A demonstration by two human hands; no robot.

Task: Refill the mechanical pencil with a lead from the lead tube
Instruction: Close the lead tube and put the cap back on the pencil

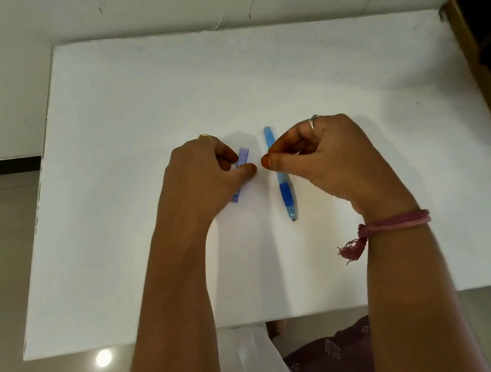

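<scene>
A blue mechanical pencil [283, 185] lies on the white table [134, 107], its tip pointing toward me. A translucent purple-blue lead tube [242, 158] lies to its left, partly hidden under my left hand [205, 175], whose thumb and fingers close around the tube. My right hand [321, 157] hovers over the pencil's upper half with thumb and forefinger pinched together near the tube; whether a lead or cap is between them is too small to tell.
The table's left edge and front edge are close by. A brown board and dark objects [490, 60] stand along the right side. A wall runs behind the table.
</scene>
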